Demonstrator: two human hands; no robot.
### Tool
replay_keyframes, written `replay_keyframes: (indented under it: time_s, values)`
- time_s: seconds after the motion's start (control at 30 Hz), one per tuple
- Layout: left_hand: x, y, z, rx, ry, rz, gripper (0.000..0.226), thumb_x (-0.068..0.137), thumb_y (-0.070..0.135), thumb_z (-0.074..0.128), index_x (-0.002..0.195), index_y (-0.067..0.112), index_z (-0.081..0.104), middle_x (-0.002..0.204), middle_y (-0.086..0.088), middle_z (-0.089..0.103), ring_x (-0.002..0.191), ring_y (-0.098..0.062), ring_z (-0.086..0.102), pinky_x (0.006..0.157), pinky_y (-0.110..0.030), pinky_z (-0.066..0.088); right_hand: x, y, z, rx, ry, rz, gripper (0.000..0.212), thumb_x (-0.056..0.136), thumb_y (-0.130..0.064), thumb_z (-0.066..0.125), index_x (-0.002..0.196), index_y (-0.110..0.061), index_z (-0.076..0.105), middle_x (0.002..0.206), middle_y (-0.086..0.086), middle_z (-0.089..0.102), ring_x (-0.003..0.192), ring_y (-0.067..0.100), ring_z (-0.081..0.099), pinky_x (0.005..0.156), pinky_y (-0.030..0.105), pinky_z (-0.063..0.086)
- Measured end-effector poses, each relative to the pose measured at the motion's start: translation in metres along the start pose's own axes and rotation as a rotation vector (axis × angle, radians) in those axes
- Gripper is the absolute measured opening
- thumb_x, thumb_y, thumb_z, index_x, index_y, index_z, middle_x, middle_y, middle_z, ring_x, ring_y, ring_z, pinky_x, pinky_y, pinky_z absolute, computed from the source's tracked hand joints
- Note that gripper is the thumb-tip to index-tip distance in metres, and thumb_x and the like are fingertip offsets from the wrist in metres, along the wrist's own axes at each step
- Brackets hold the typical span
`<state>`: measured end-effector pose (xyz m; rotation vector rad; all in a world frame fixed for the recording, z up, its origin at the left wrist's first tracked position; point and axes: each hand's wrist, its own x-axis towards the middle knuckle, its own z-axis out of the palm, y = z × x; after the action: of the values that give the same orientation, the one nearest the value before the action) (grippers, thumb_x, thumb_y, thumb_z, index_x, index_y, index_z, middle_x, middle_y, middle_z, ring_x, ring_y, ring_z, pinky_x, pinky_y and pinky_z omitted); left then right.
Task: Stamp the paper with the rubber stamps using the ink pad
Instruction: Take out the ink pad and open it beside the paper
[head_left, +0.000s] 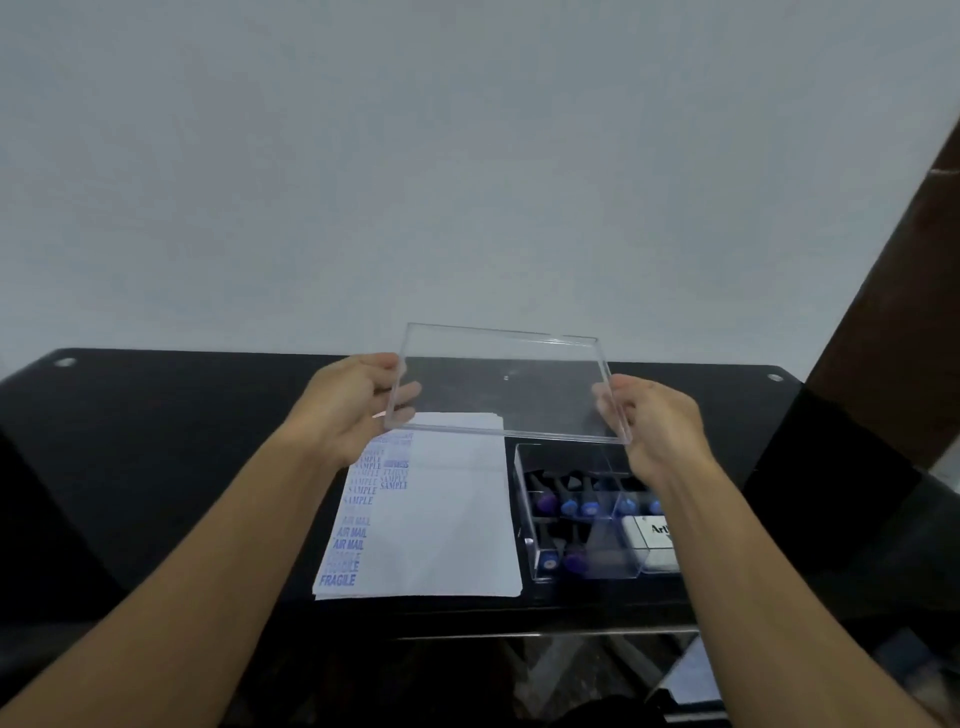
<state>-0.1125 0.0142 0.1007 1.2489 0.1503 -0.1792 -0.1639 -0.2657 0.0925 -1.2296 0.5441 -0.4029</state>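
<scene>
"SAMPLE", "AIR MAIL" and "FRAGILE" are printed in blue down the left side of the paper (447, 514), which is laid on the black table (156, 467) with its long axis running away from the person. Just to its right, rubber stamps (576, 506) and a white ink pad (652, 540) lettered "Art" are kept in a clear box (530, 519). Above it, the clear lid (501, 384) is clamped at its ends by the left hand (348, 405) and right hand (660, 426).

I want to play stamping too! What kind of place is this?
Probably a desk set up for stamping, maybe in an office or at home. A black table stands against a plain wall, holding paper stamped SAMPLE, AIR MAIL and FRAGILE, and a clear box of rubber stamps.
</scene>
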Motion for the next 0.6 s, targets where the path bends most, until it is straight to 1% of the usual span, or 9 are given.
replay_keyframes:
  time_s: [0.03,0.1,0.17,0.23,0.27,0.37,0.47,0.53,0.6]
  values:
    - [0.0,0.0,-0.005,0.026,0.024,0.019,0.017,0.096,-0.008,0.054,0.106,0.003,0.062,0.113,-0.012,0.066,0.098,-0.026,0.072,0.086,-0.041,0.058,0.0,0.003,0.004,-0.018,-0.001,-0.008,0.02,0.089,0.013,0.058,0.104,0.003,0.066,0.101,0.019,0.072,0.085,0.02,0.072,0.081,0.028,0.06]
    - [0.001,0.001,-0.015,0.081,0.061,0.063,0.022,0.093,-0.01,0.057,0.111,0.001,0.061,0.112,-0.014,0.068,0.096,-0.024,0.073,0.082,-0.036,0.059,-0.001,0.009,0.013,-0.049,-0.022,-0.027,0.029,0.085,0.014,0.063,0.111,0.002,0.063,0.099,0.02,0.072,0.092,0.023,0.072,0.091,0.035,0.058]
    - [0.004,0.003,-0.026,0.128,0.122,0.09,0.024,0.092,-0.01,0.059,0.115,-0.003,0.06,0.107,-0.016,0.069,0.092,-0.023,0.074,0.083,-0.036,0.06,-0.001,0.016,0.025,-0.054,-0.028,-0.021,0.035,0.081,0.013,0.066,0.116,0.009,0.062,0.098,0.024,0.073,0.092,0.026,0.074,0.095,0.04,0.057]
    - [0.007,0.004,-0.036,0.174,0.172,0.107,0.012,0.091,-0.008,0.06,0.099,-0.001,0.065,0.1,-0.016,0.07,0.092,-0.022,0.073,0.087,-0.037,0.059,-0.003,0.022,0.039,-0.068,-0.037,-0.017,0.033,0.081,0.014,0.065,0.112,0.021,0.06,0.096,0.027,0.073,0.089,0.024,0.075,0.096,0.042,0.057]
    - [0.008,0.005,-0.042,0.2,0.196,0.117,0.012,0.091,-0.008,0.061,0.092,0.003,0.066,0.098,-0.015,0.07,0.091,-0.022,0.073,0.087,-0.035,0.059,-0.006,0.025,0.047,-0.084,-0.051,-0.013,0.031,0.08,0.013,0.064,0.109,0.023,0.058,0.09,0.022,0.075,0.086,0.021,0.076,0.095,0.04,0.057]
    - [0.016,0.007,-0.066,0.297,0.275,0.153,0.018,0.087,-0.009,0.067,0.101,0.002,0.068,0.098,-0.011,0.069,0.089,-0.021,0.073,0.087,-0.032,0.059,-0.01,0.037,0.07,-0.136,-0.083,-0.015,0.023,0.078,0.01,0.069,0.097,0.021,0.063,0.075,0.01,0.075,0.08,0.018,0.075,0.09,0.036,0.059]
    - [0.027,0.01,-0.092,0.371,0.359,0.186,0.027,0.085,-0.01,0.07,0.108,0.002,0.067,0.101,-0.009,0.067,0.093,-0.022,0.07,0.086,-0.034,0.06,-0.014,0.049,0.095,-0.175,-0.128,-0.014,0.01,0.082,0.008,0.067,0.091,0.009,0.071,0.088,0.017,0.075,0.075,0.018,0.072,0.075,0.03,0.06]
    - [0.036,0.012,-0.111,0.382,0.409,0.2,0.026,0.084,-0.011,0.069,0.106,0.004,0.068,0.101,-0.009,0.066,0.093,-0.022,0.069,0.085,-0.034,0.06,-0.018,0.059,0.112,-0.212,-0.173,-0.009,0.015,0.086,0.006,0.061,0.089,0.0,0.074,0.093,0.018,0.074,0.073,0.02,0.067,0.066,0.03,0.059]
    - [0.045,0.015,-0.133,0.428,0.455,0.213,0.025,0.084,-0.009,0.07,0.102,0.008,0.069,0.098,-0.007,0.067,0.091,-0.023,0.069,0.084,-0.038,0.061,-0.019,0.07,0.132,-0.281,-0.202,-0.012,0.018,0.086,0.004,0.057,0.09,-0.003,0.073,0.086,0.012,0.073,0.07,0.021,0.06,0.06,0.033,0.053]
